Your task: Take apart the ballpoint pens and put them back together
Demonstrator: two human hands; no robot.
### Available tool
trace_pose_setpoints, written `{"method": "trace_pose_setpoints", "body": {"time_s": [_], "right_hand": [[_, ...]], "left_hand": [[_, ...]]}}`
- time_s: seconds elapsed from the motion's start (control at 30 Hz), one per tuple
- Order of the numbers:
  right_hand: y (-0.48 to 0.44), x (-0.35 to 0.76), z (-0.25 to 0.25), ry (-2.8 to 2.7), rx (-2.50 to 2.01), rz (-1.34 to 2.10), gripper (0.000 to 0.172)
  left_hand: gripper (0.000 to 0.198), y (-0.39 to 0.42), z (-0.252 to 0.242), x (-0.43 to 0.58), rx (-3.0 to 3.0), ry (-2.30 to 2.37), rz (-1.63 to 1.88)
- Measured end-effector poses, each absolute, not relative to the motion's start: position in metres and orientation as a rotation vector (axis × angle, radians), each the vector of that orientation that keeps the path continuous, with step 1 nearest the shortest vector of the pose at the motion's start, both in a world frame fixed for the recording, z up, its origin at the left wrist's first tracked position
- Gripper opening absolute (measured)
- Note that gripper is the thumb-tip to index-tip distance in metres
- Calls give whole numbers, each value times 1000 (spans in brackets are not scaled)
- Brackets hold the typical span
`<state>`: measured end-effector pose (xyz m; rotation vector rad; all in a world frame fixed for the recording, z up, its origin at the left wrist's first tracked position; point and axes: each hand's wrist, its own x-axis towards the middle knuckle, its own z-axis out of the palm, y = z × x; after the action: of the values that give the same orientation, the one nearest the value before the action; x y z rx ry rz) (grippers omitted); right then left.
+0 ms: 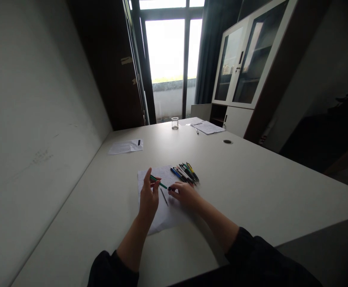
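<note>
My left hand (149, 196) is raised on edge over a white sheet of paper (162, 207), thumb and fingers pinched on one end of a green pen (159, 183). My right hand (185, 193) lies low on the paper, fingers pinched on the pen's dark other end. A thin dark refill or rod (164, 197) lies on the paper between the hands. A pile of several pens (185, 173) in blue, green, yellow and black lies just beyond my right hand.
The white desk (251, 187) runs along the left wall. A folded paper (126, 146) lies far left. A small glass jar (174, 123), papers (205, 126) and a pen sit at the far end. A cable hole (227, 141) is at right.
</note>
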<state>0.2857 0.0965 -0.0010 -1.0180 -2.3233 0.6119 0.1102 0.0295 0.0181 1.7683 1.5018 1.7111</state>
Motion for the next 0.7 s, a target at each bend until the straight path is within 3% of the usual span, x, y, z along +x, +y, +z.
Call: {"method": "trace_pose_setpoints", "body": {"time_s": [0.7], "right_hand": [[94, 285, 6, -2235, -997, 654, 14]], "left_hand": [[47, 41, 19, 103, 644, 1014, 1977]]}}
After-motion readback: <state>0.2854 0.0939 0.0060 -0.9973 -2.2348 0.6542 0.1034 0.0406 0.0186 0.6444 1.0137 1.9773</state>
